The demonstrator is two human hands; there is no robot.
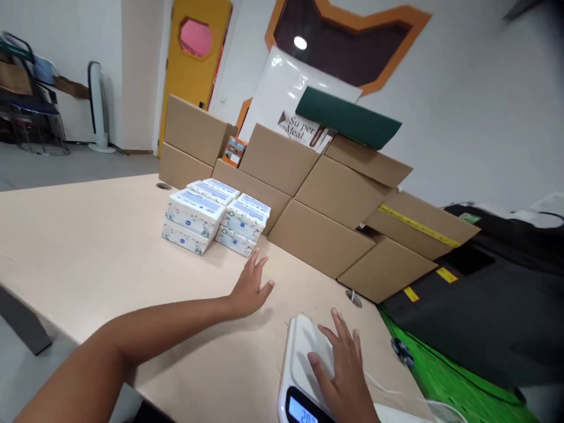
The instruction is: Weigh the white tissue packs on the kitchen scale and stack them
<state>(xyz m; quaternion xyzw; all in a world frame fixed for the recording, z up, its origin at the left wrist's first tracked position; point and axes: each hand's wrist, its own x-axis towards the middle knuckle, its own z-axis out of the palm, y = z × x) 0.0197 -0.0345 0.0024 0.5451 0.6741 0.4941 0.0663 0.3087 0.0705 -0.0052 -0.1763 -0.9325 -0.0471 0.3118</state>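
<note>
My left hand [251, 286] is held over the table with its fingers spread and nothing in it. Just beyond its fingertips stand white patterned boxes with blue print [196, 214], stacked two high in neighbouring piles. On the near right of the table is a white digital scale [299, 358] with a lit display [302, 411]; its first digits look like 20, the rest is partly hidden. Above the scale's plate hovers my right hand [346, 367], fingers apart and holding nothing. Whether it touches the plate I cannot tell.
Brown cardboard boxes [324, 238] form a wall along the table's back edge, with a small orange box [234, 151] and a dark green sheet [348, 117] on top. A white cable [383, 388] runs right of the scale. A large dark case [493, 305] stands beyond the right edge.
</note>
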